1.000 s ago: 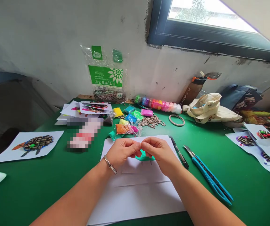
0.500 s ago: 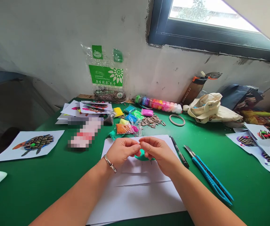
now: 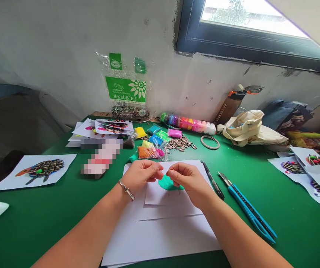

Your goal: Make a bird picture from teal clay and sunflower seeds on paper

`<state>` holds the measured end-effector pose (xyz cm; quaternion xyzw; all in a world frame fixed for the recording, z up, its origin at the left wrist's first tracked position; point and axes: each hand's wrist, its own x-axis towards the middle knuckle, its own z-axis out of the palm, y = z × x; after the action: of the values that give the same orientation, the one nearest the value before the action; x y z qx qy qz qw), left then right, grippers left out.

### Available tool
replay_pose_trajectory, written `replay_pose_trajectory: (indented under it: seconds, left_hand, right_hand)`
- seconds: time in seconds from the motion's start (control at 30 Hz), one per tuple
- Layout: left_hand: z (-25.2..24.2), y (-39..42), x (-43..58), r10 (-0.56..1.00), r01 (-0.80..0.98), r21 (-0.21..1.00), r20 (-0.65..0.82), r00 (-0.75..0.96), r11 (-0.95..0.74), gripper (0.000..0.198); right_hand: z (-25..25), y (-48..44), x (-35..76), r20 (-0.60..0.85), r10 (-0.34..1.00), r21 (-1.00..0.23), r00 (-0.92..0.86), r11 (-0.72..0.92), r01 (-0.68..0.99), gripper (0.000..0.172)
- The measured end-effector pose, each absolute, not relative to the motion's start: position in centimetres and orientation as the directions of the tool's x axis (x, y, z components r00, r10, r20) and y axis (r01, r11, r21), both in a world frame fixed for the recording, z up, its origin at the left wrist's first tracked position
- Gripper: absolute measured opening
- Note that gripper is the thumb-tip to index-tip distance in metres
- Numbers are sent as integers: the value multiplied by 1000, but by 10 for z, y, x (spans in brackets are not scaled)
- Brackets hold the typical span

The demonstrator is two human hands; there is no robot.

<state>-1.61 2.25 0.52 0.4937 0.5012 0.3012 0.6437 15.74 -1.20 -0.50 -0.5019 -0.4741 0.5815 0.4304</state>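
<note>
My left hand point(image 3: 141, 175) and right hand point(image 3: 189, 181) moved apart, showing more clay point(image 3: 167, 183). Both hands' fingers are pinched together. I think I'm adding bits; next needs a soft press.

A stack of paper sheets point(image 3: 162, 230) lies at the middle of the desk's point(image 3: 51, 216) near edge, with a clay lump point(image 3: 167, 183) on its far part. The left hand point(image 3: 140, 175) and right hand point(image 3: 189, 182) flank the lump. A pen point(image 3: 212, 179) and a utility knife point(image 3: 249, 208) lie right of the sheets. Clay packets point(image 3: 151, 147) and a seed pile point(image 3: 180, 144) lie behind the sheets. A seed picture point(image 3: 34, 171) lies near the left edge.
</note>
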Motion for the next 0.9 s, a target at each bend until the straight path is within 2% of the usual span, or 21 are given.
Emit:
replay_pose_trajectory:
  seconds: [0.17, 0.43, 0.6, 0.7, 0.9]
  left_hand:
    - [1, 22, -15, 858, 119, 945, -327, 396, 305, 42]
    - [-2, 21, -15, 849, 160, 962, -272, 453, 223, 23]
    - [1, 20, -14, 849, 194, 959, -275, 451, 207, 23]
    - [2, 20, -14, 855, 247, 951, -282, 436, 188, 23]
    - [1, 22, -17, 849, 221, 954, -285, 446, 204, 25]
  right_hand:
    - [-5, -12, 158, -184, 973, -982, -137, -189, -22, 24]
    - [-8, -12, 156, -158, 981, -987, -112, -154, 47, 22]
    - [-11, -13, 154, -133, 989, -988, -60, -127, 88, 21]
    - [-10, -13, 155, -137, 987, -985, -87, -126, 118, 23]
    - [-4, -12, 158, -183, 973, -981, -137, -172, 86, 27]
